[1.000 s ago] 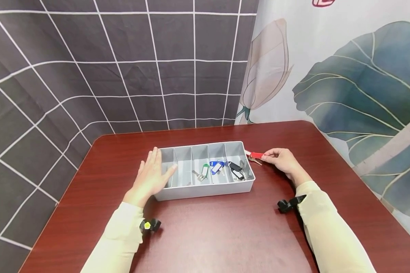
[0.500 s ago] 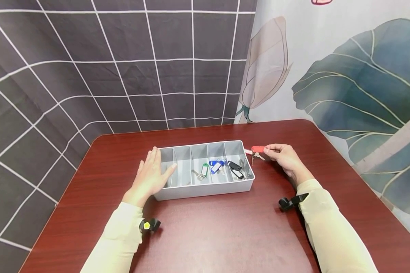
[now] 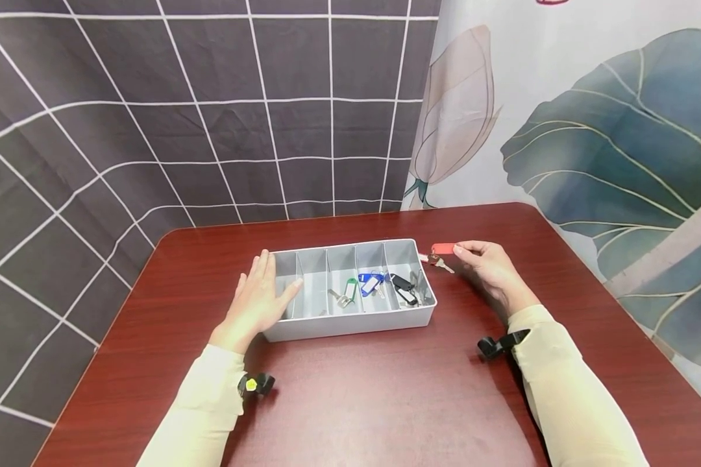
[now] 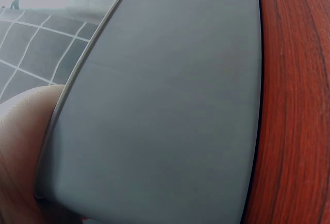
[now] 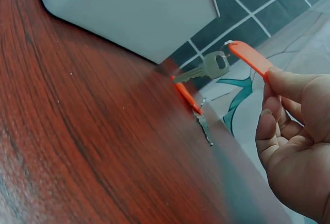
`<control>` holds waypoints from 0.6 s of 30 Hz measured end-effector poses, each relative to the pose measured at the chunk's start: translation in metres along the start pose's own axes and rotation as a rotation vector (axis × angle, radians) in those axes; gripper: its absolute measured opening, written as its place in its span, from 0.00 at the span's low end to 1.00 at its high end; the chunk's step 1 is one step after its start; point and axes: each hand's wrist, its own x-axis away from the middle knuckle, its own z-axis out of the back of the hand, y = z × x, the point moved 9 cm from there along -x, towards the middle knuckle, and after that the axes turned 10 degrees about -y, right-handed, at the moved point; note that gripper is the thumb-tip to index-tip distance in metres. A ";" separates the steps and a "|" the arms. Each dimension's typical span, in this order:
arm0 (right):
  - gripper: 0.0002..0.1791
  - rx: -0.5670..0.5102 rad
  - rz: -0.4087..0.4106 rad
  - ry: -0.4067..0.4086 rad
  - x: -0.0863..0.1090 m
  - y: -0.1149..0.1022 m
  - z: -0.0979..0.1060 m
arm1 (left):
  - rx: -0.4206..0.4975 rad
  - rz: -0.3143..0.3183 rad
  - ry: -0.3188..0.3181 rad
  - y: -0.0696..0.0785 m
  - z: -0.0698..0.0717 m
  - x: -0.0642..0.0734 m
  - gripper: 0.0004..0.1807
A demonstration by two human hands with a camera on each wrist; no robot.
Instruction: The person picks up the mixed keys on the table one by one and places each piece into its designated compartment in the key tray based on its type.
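My right hand (image 3: pixel 491 269) pinches the end of a red key tag (image 5: pixel 252 59) between thumb and fingers. A metal key (image 5: pixel 214 67) hangs from its ring, above the table just right of the grey divided tray (image 3: pixel 350 322). A second red key tag (image 5: pixel 186 98) with a key (image 5: pixel 204 128) lies on the table beside the tray's right end. My left hand (image 3: pixel 256 301) rests on the tray's left end, fingers extended and thumb reaching over the leftmost compartment. The left wrist view shows mostly the tray's wall (image 4: pixel 154 105).
Inside the tray, the middle compartment holds a green key tag (image 3: pixel 350 290). Blue key tags (image 3: pixel 371 284) lie in the compartment right of it, black key tags (image 3: pixel 402 283) in the rightmost. A dark red table (image 3: pixel 374 395) bears the tray; curtains hang behind.
My right hand has lifted the red key tag slightly from beside the second one, and its key now dangles. The left hand and the tray have stayed put.
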 end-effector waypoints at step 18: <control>0.03 -0.143 0.094 -0.004 0.006 -0.029 -0.008 | -0.046 0.020 0.037 0.001 0.010 0.003 0.55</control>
